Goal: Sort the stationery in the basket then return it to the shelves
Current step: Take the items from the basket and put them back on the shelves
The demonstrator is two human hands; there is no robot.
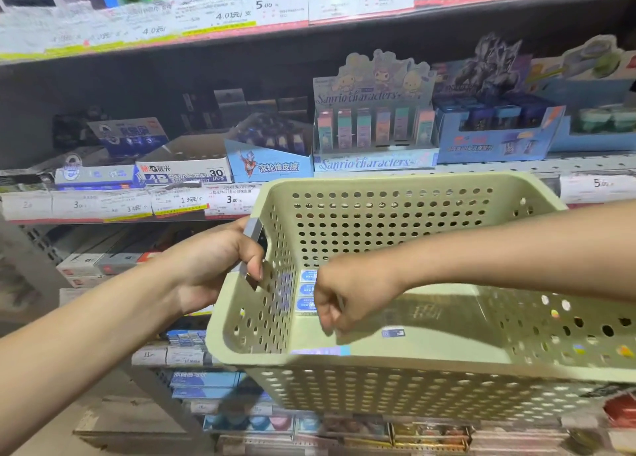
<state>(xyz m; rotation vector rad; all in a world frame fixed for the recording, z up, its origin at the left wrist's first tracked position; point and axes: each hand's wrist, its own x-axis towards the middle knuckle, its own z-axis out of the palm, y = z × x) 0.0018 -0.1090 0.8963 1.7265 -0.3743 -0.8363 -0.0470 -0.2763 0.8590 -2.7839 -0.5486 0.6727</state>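
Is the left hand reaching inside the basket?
No. The left hand grips the basket by its left rim from outside; it is the right hand that reaches inside.

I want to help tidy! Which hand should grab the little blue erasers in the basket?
Probably the right hand: it is already inside the pale green perforated plastic basket, beside the small blue-labelled erasers. The left hand holds the rim.

Pale green perforated basket (pixel 395 359), tilted; small blue-labelled erasers (pixel 307 290) inside.
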